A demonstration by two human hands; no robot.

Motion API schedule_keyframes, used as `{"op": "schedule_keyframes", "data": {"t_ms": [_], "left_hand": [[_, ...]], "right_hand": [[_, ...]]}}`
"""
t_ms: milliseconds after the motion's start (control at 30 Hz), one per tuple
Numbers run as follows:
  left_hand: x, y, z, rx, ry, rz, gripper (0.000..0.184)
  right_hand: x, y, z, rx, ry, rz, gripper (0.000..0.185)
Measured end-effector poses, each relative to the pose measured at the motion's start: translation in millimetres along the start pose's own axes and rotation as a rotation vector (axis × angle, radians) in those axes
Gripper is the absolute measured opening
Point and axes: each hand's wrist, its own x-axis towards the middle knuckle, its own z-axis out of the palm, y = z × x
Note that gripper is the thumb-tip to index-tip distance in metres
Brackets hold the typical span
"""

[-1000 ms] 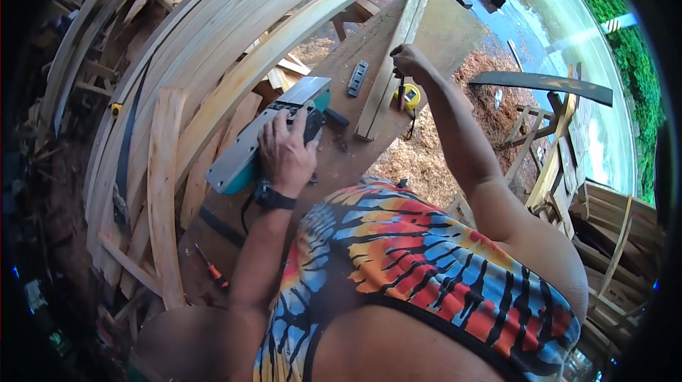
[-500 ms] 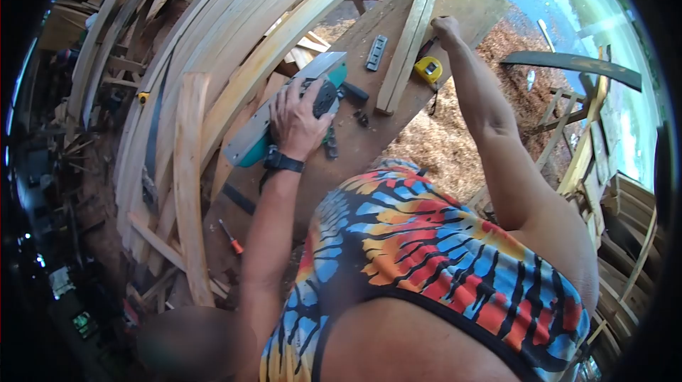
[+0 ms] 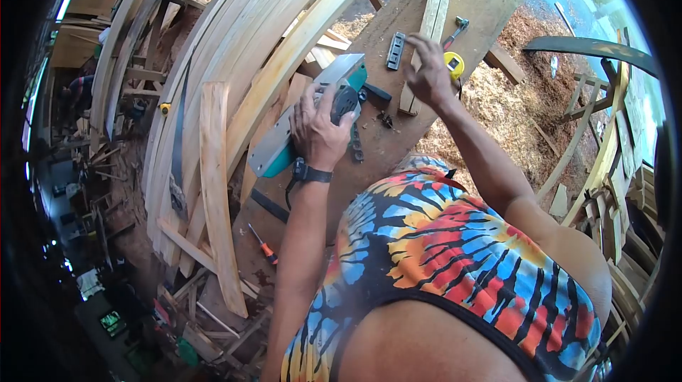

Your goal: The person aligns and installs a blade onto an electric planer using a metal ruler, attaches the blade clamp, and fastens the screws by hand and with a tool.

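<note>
My left hand (image 3: 317,128), a watch on its wrist, is closed over an electric hand planer (image 3: 273,159) with a teal body and grey metal sole. The planer lies tipped on the workbench (image 3: 330,201). My right hand (image 3: 428,76) is open, fingers apart, above a pair of long wooden strips (image 3: 435,9). Just left of its fingertips lies a grey slotted metal piece (image 3: 396,51). A wrench-like tool with a red handle (image 3: 455,32) and a yellow tape measure (image 3: 453,64) are close on its right. Small dark parts (image 3: 386,120) sit between my hands.
Long curved planks (image 3: 234,41) are stacked along the left, with a loose board (image 3: 217,197) across them. A screwdriver (image 3: 264,245) with an orange handle lies near my left forearm. Wood shavings (image 3: 483,112) cover the ground beyond the bench. A dark curved strip (image 3: 590,51) extends at right.
My right hand has come back from the bench's far right edge toward the metal piece and opened. The red-handled tool now lies in view on the bench. My left hand stays on the planer.
</note>
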Motion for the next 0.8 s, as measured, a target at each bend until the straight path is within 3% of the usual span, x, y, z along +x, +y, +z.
{"op": "schedule_keyframes", "data": {"t_ms": [233, 800], "left_hand": [[1.6, -4.5, 0.4, -0.006, -0.007, 0.057, 0.054], [-2.0, -1.0, 2.4, -0.041, 0.084, -0.014, 0.039]], "right_hand": [[-36.5, -54.8, 22.4, 0.228, -0.153, 0.035, 0.043], [-17.3, -52.0, 17.8, 0.199, -0.159, 0.06, 0.041]]}}
